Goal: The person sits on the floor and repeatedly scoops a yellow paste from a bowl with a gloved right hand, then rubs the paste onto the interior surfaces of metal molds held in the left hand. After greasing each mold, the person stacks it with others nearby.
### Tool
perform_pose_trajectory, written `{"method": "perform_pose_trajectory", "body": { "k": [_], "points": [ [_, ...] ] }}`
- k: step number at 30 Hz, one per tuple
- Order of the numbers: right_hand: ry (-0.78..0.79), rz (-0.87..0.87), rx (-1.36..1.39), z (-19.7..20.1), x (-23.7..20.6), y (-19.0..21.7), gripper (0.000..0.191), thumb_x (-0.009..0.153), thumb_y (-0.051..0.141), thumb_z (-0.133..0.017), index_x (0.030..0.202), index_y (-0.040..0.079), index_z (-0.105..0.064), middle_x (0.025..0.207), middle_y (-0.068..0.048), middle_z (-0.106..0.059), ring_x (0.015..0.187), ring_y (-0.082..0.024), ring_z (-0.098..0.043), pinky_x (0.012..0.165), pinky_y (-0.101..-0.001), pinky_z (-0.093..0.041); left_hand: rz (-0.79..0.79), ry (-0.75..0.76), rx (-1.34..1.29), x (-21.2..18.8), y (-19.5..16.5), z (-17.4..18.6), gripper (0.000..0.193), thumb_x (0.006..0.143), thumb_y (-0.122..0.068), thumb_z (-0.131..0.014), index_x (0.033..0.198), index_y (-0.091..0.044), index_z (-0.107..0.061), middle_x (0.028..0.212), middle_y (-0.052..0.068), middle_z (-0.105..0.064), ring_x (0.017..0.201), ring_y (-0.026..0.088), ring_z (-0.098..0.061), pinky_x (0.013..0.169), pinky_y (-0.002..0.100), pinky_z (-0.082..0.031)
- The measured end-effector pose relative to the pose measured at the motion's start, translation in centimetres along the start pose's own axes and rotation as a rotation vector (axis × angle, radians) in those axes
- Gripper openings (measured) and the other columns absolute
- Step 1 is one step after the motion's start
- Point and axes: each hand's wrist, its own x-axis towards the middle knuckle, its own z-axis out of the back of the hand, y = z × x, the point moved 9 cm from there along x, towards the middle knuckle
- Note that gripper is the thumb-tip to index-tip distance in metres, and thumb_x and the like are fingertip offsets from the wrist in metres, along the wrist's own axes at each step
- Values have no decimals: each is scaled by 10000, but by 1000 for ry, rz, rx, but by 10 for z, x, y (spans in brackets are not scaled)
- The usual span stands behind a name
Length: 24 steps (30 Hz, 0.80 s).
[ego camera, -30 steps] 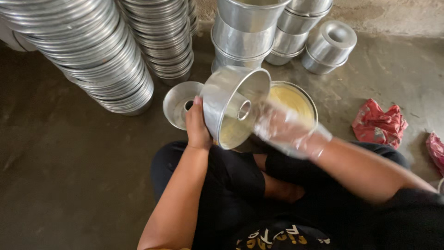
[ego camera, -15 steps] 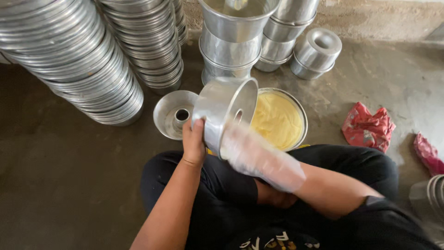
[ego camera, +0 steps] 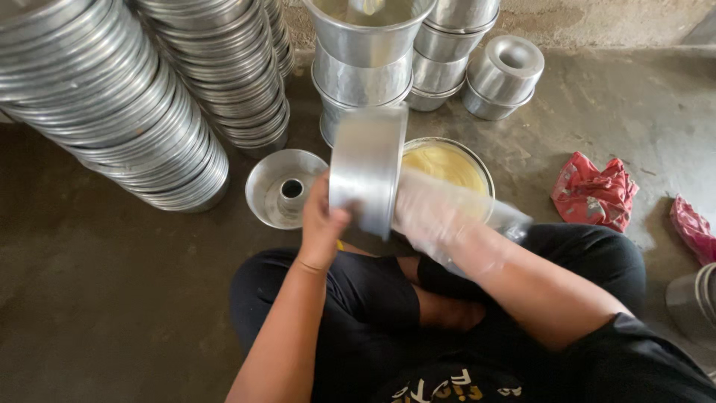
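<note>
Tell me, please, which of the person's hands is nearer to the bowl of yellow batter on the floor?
Right. The right hand, in a clear plastic glove, is just in front of the bowl of yellow batter, overlapping its near rim. The left hand grips the metal pan, farther left.

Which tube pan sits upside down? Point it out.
The upside-down one is the small tube pan at the top right, beside the stacks: its base faces up, showing the centre hole. The tube pan by the left hand lies open side up.
</note>
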Motion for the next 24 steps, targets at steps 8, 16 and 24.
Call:
{"method": "perform_pose_trajectory", "body": {
  "k": [8,16,24],
  "points": [
    [-83,-186,-109,-3,11,-74,244,1000,246,-536,1143,66,-615,922,-54,-666,777,-209,-650,726,-416,-577,-7,-132,-331,-14,28,44,733,909,-593,-653,1332,0,-572,1152,91,-710,996,193,-715,810,334,-599],
    [299,89,-29,3,12,-1,392,1055,133,-611,1440,208,-610,1041,-94,-694,894,-264,-655,736,-428,-554,170,-170,-627,-4,34,35,675,1002,-553,-500,1461,-58,-481,1380,123,-626,1260,285,-618,1073,448,-511],
    [452,1073,-2288,-143,-46,-37,225,914,173,-602,1074,69,-722,1154,-82,-721,1135,-245,-666,1013,-369,-541,172,-128,-698,-1,20,37,767,1055,-637,-380,1469,-3,-499,1367,193,-613,1231,337,-611,1032,465,-519]
  ]
}}
